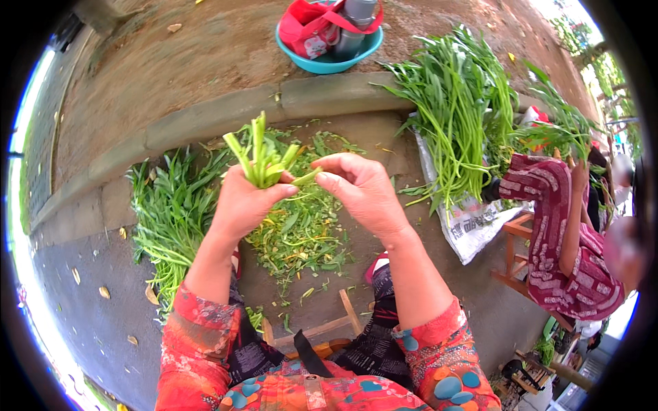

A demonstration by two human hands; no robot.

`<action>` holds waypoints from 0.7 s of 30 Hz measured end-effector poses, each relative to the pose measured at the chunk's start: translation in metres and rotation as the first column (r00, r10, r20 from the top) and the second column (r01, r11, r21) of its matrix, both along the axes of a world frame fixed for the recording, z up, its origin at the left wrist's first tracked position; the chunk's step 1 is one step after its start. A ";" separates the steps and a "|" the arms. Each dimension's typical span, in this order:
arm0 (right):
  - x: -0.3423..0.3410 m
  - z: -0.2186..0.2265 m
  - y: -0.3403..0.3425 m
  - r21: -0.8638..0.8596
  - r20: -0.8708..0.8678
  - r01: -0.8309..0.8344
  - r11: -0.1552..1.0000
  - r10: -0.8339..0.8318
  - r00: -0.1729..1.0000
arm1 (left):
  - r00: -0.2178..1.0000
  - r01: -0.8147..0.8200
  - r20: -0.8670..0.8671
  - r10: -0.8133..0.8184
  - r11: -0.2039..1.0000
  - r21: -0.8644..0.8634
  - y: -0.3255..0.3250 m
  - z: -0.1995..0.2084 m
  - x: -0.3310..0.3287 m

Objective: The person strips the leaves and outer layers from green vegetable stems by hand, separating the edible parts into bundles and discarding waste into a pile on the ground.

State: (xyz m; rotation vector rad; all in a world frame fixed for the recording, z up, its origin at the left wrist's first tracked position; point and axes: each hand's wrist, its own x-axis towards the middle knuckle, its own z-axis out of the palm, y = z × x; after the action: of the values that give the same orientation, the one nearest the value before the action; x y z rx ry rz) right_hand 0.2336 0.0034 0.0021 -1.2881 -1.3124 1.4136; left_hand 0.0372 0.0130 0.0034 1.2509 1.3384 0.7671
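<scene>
My left hand (241,198) is closed around a small bunch of water spinach stems (258,147), their cut ends pointing up and away from me. Thumb and forefinger of my right hand (363,195) pinch a single green stem piece (306,178) that sticks out sideways from the bunch. Below both hands, a loose heap of torn leaves and trimmings (301,236), some yellowed, lies on the ground. A thick pile of long leafy greens (175,209) rests to the left, with its stems toward me.
A larger heap of long-stemmed greens (456,113) lies right on a white sack (469,229). Beyond the concrete kerb (349,92) stands a turquoise basin (327,66) holding a red bag and grey flask. At right, a seated person (562,240) holds greens. My knees flank a wooden stool (315,330).
</scene>
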 end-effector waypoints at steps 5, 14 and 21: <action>0.002 0.001 0.000 -0.177 -0.156 0.029 0.984 -0.057 0.986 | 0.994 0.024 0.104 -0.020 0.999 -0.038 0.000 0.000 0.002; 0.035 0.001 0.007 -0.264 -0.328 0.062 0.963 -0.149 0.933 | 0.989 -0.029 -0.144 0.017 0.996 -0.086 0.003 -0.008 -0.007; 0.022 -0.001 0.005 -0.278 -0.242 0.016 0.960 -0.086 0.967 | 0.986 0.114 0.143 -0.083 0.967 -0.228 -0.004 0.002 0.012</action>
State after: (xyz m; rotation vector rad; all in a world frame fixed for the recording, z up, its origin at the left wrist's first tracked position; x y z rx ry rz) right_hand 0.2558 0.0088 0.0010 -1.2580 -0.9306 1.7044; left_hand 0.0493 0.0094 0.0050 1.0515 1.2108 0.5918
